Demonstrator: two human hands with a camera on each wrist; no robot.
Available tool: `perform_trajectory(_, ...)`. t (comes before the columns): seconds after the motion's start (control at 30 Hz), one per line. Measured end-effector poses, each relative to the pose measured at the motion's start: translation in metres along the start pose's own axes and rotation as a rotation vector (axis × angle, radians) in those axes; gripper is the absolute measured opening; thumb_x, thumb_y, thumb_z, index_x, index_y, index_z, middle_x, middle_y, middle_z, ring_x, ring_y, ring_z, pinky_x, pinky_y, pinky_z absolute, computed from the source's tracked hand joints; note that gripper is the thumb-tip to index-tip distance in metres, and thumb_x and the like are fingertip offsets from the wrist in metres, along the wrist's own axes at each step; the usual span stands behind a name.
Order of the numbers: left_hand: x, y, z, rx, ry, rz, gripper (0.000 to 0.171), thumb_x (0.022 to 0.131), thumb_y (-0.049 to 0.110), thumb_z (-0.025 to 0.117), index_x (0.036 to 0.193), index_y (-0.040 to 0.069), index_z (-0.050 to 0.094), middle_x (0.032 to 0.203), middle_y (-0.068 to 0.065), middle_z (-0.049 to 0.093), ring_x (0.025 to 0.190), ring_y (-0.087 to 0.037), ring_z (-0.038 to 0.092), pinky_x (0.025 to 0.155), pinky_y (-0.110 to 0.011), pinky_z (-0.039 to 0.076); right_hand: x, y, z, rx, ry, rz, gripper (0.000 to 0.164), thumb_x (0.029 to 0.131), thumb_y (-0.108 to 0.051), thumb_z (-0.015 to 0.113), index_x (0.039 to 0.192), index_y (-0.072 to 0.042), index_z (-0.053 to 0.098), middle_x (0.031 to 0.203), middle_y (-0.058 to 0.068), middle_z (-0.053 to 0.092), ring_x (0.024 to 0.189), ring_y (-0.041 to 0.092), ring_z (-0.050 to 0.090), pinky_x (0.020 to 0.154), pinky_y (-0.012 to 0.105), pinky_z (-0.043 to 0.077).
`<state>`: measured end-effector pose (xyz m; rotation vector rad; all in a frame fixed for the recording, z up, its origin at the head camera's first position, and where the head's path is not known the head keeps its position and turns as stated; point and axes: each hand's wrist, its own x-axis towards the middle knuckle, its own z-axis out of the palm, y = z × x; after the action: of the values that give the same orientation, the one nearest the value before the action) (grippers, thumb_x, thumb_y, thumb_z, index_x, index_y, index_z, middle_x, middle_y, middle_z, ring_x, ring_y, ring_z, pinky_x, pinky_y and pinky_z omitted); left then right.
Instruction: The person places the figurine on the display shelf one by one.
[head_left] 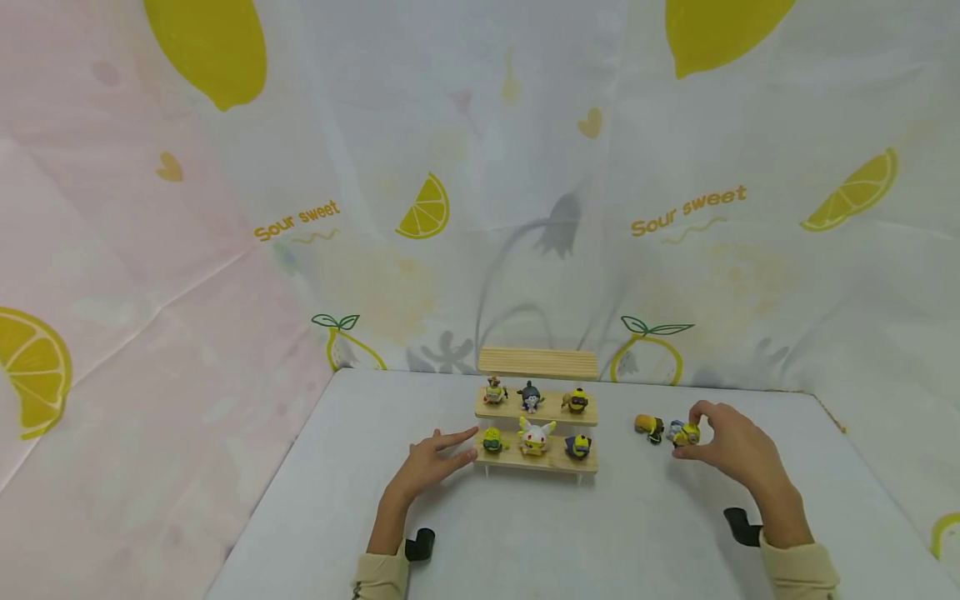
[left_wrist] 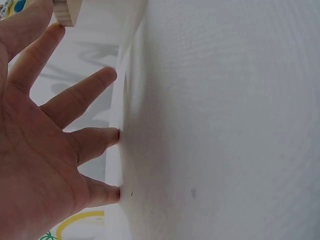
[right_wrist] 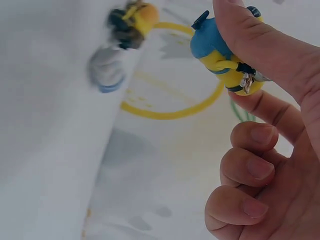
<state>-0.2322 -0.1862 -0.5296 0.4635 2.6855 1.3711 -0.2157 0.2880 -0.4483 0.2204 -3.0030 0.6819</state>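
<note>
My right hand (head_left: 738,450) pinches a small yellow and blue Minion figurine (right_wrist: 210,50) between thumb and index finger, its other fingers curled towards the palm. Just beyond it on the table are an orange and dark figurine (head_left: 648,426) and a grey-white and blue one (right_wrist: 107,70). To the left, my left hand (head_left: 426,468) is spread, with thumb and index fingertips at the left end of the tiered wooden display stand (head_left: 536,461). On its lower tier are a green-yellow figurine (head_left: 492,441), a white long-eared one (head_left: 536,437) and a dark-caped yellow one (head_left: 578,447).
The stand's middle tier carries a brown-hatted figurine (head_left: 494,391), a grey and purple one (head_left: 530,397) and a yellow-brown one (head_left: 576,401). Its top tier (head_left: 537,362) is bare wood. A lemon-print cloth (head_left: 480,167) hangs behind the white table (head_left: 525,542).
</note>
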Motion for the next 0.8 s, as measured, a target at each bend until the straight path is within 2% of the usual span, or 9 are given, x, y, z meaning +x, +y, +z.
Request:
perform_trajectory(0.2, 0.000, -0.001, -0.001, 0.004, 0.001, -0.027, 0.047, 0.094, 0.045, 0.066, 0.136, 0.025, 0.063, 0.134, -0.005, 0.061, 0.138, -0.056, 0.021, 0.097, -0.082, -0.007, 0.010, -0.024, -0.015, 0.012, 0.054, -0.039, 0.046, 0.070, -0.039, 0.089, 0.095, -0.014, 0.059, 0.087, 0.002, 0.057, 0.068, 0.019, 0.046, 0.053, 0.033, 0.036)
perform_trajectory(0.53, 0.001, -0.001, -0.001, -0.006, 0.005, -0.008, 0.047, 0.093, 0.046, 0.066, 0.135, 0.025, 0.063, 0.134, -0.002, 0.060, 0.138, -0.056, 0.020, 0.096, -0.082, -0.008, 0.035, -0.062, -0.030, -0.001, 0.103, -0.099, 0.048, 0.071, -0.041, 0.088, 0.097, -0.015, 0.058, 0.091, 0.007, 0.057, 0.075, 0.022, 0.050, 0.056, 0.033, 0.039)
perform_trajectory(0.8, 0.002, -0.001, 0.000, 0.003, -0.004, -0.012, 0.046, 0.094, 0.046, 0.066, 0.136, 0.026, 0.063, 0.135, -0.002, 0.060, 0.138, -0.056, 0.020, 0.097, -0.082, -0.008, 0.062, -0.090, -0.034, 0.006, 0.091, -0.173, 0.047, 0.072, -0.040, 0.089, 0.095, -0.013, 0.057, 0.086, 0.005, 0.054, 0.074, 0.023, 0.047, 0.058, 0.035, 0.037)
